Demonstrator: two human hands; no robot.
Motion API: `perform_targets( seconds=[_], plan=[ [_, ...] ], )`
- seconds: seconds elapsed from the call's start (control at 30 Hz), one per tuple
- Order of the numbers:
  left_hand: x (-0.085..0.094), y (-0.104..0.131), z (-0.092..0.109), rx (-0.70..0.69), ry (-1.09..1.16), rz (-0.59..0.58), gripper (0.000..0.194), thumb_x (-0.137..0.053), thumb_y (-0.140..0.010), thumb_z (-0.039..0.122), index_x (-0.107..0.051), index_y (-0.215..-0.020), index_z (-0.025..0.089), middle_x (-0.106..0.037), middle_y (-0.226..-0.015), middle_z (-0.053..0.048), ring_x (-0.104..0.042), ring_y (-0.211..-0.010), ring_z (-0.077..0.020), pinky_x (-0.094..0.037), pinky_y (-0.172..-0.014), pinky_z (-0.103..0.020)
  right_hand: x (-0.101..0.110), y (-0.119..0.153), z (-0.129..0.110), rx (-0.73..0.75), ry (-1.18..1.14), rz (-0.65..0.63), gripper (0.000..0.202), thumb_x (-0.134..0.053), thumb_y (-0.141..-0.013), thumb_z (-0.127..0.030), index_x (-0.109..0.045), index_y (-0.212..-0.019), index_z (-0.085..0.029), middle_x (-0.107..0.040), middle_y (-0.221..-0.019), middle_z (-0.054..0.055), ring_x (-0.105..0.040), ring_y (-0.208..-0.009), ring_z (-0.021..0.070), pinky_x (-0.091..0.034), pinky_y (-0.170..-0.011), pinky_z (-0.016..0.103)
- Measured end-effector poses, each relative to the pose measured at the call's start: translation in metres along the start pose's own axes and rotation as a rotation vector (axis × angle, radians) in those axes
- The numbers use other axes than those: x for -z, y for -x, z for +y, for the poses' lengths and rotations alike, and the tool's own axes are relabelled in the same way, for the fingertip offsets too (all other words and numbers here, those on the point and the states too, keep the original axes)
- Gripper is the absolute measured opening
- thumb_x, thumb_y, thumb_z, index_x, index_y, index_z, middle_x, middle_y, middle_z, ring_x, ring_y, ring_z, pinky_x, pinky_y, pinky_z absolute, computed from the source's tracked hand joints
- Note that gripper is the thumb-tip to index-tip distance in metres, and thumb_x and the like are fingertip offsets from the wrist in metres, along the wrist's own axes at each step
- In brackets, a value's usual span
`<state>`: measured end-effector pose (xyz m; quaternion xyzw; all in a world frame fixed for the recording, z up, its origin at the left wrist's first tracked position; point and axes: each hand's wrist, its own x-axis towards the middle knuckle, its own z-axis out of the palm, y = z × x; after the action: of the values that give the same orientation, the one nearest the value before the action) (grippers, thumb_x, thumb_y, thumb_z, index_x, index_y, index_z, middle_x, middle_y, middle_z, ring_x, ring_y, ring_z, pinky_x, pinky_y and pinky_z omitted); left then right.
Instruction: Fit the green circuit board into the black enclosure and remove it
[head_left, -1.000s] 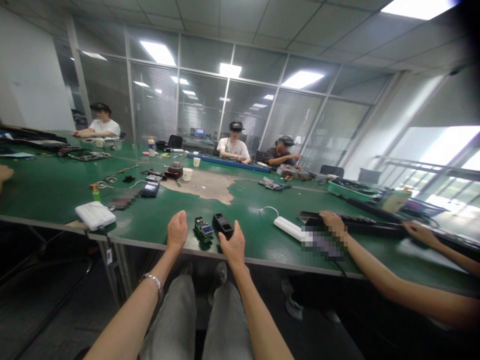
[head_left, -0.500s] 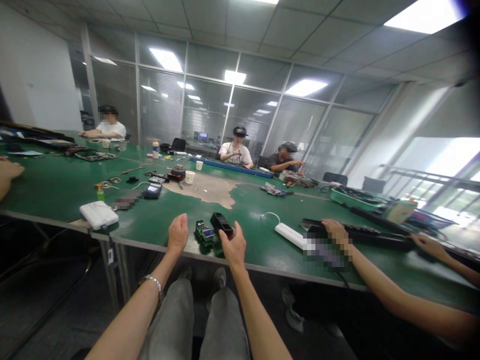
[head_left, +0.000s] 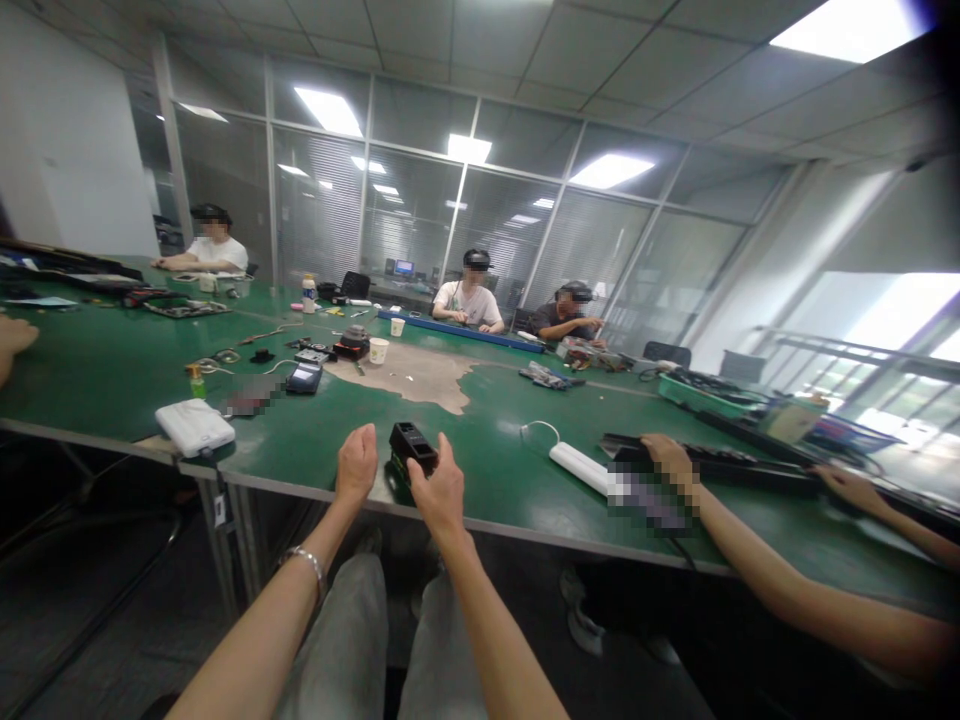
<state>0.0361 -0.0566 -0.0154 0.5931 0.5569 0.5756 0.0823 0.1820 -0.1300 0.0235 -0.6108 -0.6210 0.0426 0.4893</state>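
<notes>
Between my hands is a black plastic housing (head_left: 412, 446) with rectangular openings in its top, gripped along its right side by my right hand (head_left: 437, 488). It sits over the spot of the small green circuit board, and only a sliver of green shows beneath it. I cannot tell whether the housing touches the board. Just left of it, my left hand (head_left: 356, 465) is closed with curled fingers, resting near the table edge. Whatever its fingers may hold is hidden.
On the green table (head_left: 510, 470), a white power bank (head_left: 196, 428) lies left and a long white device (head_left: 579, 468) with a cable lies right. Beyond are a dark handheld device (head_left: 305, 377) and a paper cup (head_left: 379, 351). A neighbour's hand (head_left: 670, 462) rests at the right.
My right hand has moved left with the black housing, bringing it over the circuit board, which is now almost fully covered. My left hand stays about where it was.
</notes>
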Motion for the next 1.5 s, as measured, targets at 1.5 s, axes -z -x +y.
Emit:
perform_targets(
  seconds=[1.5],
  plan=[
    [-0.002,-0.001,-0.002,-0.007,0.01,-0.019,0.048,-0.027,-0.096,0.044,-0.066,-0.103,0.016,-0.068,-0.105,-0.013,-0.062,-0.103,-0.0243,-0.045,-0.095,-0.039,0.0,-0.02,0.086,-0.103,-0.197,0.117,0.07,-0.061,-0.077,-0.04,-0.042,-0.137,-0.008,-0.062,-0.122,0.016,-0.061,-0.111,0.0245,-0.046,-0.096,0.039]
  ],
)
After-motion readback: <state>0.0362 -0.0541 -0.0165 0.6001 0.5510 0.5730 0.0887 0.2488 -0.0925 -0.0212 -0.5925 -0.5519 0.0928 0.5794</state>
